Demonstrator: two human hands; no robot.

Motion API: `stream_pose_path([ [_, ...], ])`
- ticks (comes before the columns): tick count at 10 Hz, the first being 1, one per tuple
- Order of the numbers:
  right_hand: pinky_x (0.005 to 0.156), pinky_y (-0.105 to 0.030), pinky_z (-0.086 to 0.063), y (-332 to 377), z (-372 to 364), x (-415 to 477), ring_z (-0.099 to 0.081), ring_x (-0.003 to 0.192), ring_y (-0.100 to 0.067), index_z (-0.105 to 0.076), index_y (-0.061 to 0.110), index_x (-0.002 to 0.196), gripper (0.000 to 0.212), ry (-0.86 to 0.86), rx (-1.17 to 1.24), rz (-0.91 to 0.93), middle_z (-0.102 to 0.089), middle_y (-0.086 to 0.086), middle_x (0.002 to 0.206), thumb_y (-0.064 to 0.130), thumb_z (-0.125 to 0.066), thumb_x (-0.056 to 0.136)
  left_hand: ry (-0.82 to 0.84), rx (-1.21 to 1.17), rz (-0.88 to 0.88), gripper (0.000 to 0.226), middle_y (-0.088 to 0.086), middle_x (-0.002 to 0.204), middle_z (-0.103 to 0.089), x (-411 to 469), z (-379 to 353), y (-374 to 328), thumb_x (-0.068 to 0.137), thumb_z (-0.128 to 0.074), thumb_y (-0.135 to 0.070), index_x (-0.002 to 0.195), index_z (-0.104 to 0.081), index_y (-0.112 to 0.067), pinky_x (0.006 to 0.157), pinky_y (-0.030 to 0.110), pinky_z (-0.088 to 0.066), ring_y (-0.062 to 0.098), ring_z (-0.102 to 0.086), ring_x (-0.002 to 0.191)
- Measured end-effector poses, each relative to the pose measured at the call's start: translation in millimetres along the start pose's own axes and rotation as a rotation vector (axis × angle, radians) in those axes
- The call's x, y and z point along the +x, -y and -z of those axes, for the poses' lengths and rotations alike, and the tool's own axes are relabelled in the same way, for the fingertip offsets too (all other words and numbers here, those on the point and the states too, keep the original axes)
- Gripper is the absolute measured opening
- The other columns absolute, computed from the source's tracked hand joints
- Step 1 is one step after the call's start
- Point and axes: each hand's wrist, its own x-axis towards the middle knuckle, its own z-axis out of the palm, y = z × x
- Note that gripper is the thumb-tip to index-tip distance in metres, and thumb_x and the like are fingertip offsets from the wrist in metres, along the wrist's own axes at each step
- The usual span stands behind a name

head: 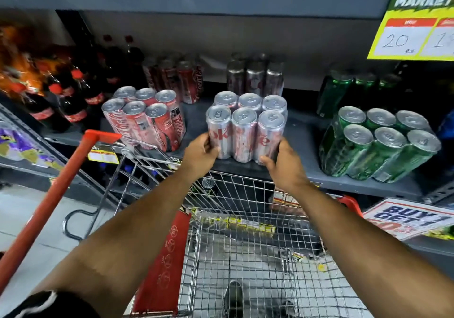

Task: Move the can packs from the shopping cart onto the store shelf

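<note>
A silver six-can pack (245,128) stands upright on the front edge of the grey shelf (304,140). My left hand (200,154) grips its left side and my right hand (280,164) grips its right side near the bottom. A red can pack (145,118) sits to its left and a green can pack (378,143) to its right, both on the same shelf. The wire shopping cart (245,256) is below my arms, and its basket looks empty of packs.
More silver (255,76), red (177,76) and green (344,89) packs stand further back on the shelf. Cola bottles (63,96) fill the left. The cart's red handle (49,207) slants at left. Price signs hang at top right (412,22) and lower right (405,219).
</note>
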Motion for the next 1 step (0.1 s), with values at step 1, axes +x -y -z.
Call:
stream_pose_path([
  [1, 0.098, -0.035, -0.041, 4.0, 10.9, -8.1, -0.052, 0.118, -0.026, -0.036, 0.021, 0.131, 0.066, 0.004, 0.013, 0.031, -0.055, -0.007, 0.13, 0.026, -0.073, 0.077, -0.056, 0.076, -0.092, 0.046, 0.004, 0.124, -0.066, -6.7, 5.3, -11.9, 0.085, -0.061, -0.02, 0.13, -0.052, -0.016, 0.103, 0.039, -0.047, 0.022, -0.062, 0.115],
])
